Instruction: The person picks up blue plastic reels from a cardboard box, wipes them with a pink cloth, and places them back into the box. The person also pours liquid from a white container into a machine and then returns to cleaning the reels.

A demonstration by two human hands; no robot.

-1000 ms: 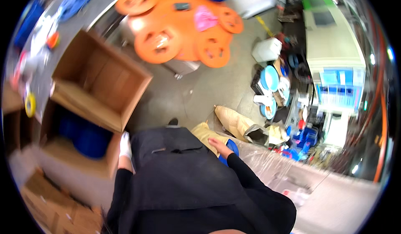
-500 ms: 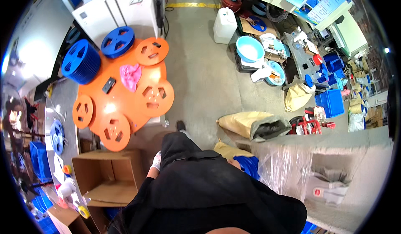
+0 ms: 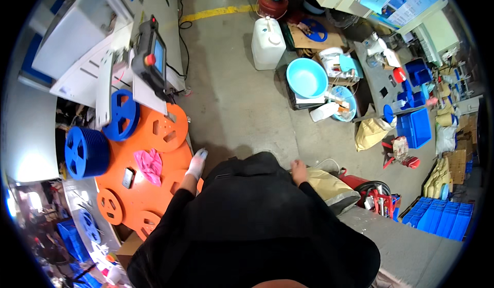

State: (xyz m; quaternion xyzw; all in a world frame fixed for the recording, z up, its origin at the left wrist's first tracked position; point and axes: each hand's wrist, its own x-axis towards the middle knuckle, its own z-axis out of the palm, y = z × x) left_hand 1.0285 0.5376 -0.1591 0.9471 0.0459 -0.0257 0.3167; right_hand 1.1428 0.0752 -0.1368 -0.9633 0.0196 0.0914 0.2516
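My left hand [image 3: 196, 164] wears a whitish glove and hangs beside the edge of the orange table [image 3: 121, 154]. Its fingers stretch forward, with nothing seen in them. Bare and loosely curled, my right hand [image 3: 298, 172] is on the other side of my dark apron [image 3: 247, 205], near a tan sack [image 3: 325, 186]; nothing shows in it. On the orange table lie a pink cloth [image 3: 149, 166], a small dark phone-like device [image 3: 128, 177] and round orange plates with cut-outs [image 3: 167, 128]. Blue reels [image 3: 85, 151] stand stacked at its left, with another blue reel [image 3: 122, 114] behind.
A control panel with a red button [image 3: 151, 59] juts out beyond the table. Ahead on the floor stand a white jerrycan [image 3: 268, 45] and a light-blue basin [image 3: 307, 77]. A red wheeled machine [image 3: 381, 195] and blue crates [image 3: 437, 217] are at right.
I have moved forward and the view has shifted; the control panel and basins are nearer. My left hand is now further forward by the table, and my right hand has come into plain view.
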